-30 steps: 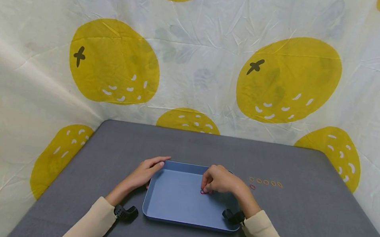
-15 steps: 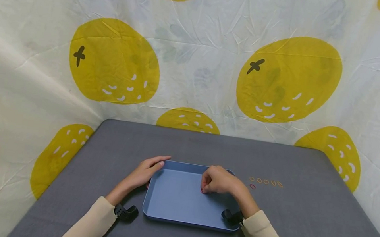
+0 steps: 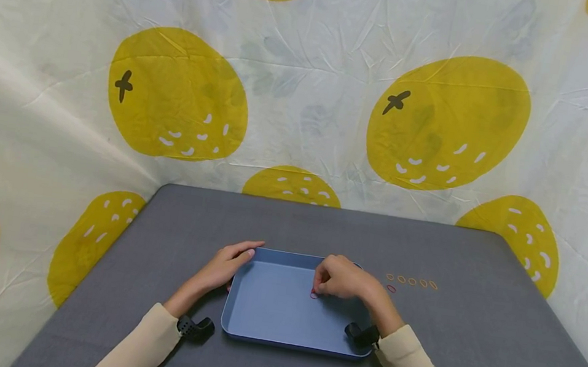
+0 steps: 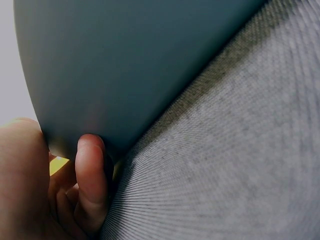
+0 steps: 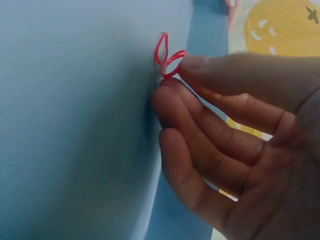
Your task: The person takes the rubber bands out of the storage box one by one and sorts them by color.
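My right hand is over the right half of a shallow blue tray. Its thumb and forefinger pinch a thin red rubber band close to the tray floor. Two red loops show there in the right wrist view; whether they are one twisted band or two, I cannot tell. At the tray's far left corner, my left hand holds the rim, thumb over the edge and fingers outside. One fingertip lies against the outer wall in the left wrist view.
Right of the tray, several orange rubber bands lie in a row on the grey table. A red rubber band lies just in front of them. Behind the table hangs a fruit-patterned cloth.
The red band at my right fingertips has shifted slightly, and a thin loop now shows below them. The left hand and tray stay put.
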`<state>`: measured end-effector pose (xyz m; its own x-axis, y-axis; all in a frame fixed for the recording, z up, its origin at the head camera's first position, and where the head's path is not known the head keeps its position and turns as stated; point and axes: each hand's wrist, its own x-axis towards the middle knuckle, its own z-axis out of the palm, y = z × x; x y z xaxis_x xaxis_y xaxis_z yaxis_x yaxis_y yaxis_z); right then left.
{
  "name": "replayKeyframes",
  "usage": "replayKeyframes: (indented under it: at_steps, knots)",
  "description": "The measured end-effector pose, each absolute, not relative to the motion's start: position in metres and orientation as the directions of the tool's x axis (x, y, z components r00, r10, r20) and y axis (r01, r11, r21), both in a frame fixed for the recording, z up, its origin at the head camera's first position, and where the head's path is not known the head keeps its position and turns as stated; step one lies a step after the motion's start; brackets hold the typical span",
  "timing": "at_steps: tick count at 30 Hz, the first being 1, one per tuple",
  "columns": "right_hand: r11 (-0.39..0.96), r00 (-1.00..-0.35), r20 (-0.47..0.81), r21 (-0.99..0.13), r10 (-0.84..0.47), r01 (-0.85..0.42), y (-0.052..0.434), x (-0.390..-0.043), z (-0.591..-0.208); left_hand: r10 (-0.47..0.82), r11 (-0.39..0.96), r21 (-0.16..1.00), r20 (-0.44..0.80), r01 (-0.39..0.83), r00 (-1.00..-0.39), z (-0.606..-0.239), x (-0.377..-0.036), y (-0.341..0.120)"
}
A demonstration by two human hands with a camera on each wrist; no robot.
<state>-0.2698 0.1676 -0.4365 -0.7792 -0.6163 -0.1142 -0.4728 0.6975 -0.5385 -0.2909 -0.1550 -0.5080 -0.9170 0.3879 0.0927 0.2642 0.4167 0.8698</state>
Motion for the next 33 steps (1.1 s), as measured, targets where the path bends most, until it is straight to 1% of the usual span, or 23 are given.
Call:
replayKeyframes:
  at_steps: [6, 13, 19, 28, 33]
  knots:
    - [0.697, -0.791, -0.087, -0.536, -0.606, -0.476, 0.168, -0.270, -0.436, 0.382, 0.415, 0.872, 0.094, 0.261, -0.919, -0.507, -0.290, -0.153]
    - [0.700, -0.786, -0.083, -0.518, -0.613, -0.492, 0.168, -0.271, -0.439, 0.390, 0.403, 0.878, 0.090, 0.258, -0.916, -0.506, -0.291, -0.153]
    - [0.687, -0.786, -0.062, -0.532, -0.615, -0.496, 0.168, -0.271, -0.440, 0.391, 0.421, 0.868, 0.086, 0.262, -0.916, -0.505, -0.289, -0.152]
    - [0.699, -0.787, -0.048, -0.495, -0.615, -0.517, 0.168, -0.271, -0.439, 0.409, 0.382, 0.889, 0.081, 0.252, -0.909, -0.478, -0.272, -0.148]
    - [0.704, -0.793, -0.050, -0.496, -0.607, -0.508, 0.168, -0.271, -0.437, 0.419, 0.369, 0.894, 0.085, 0.255, -0.904, -0.474, -0.270, -0.148]
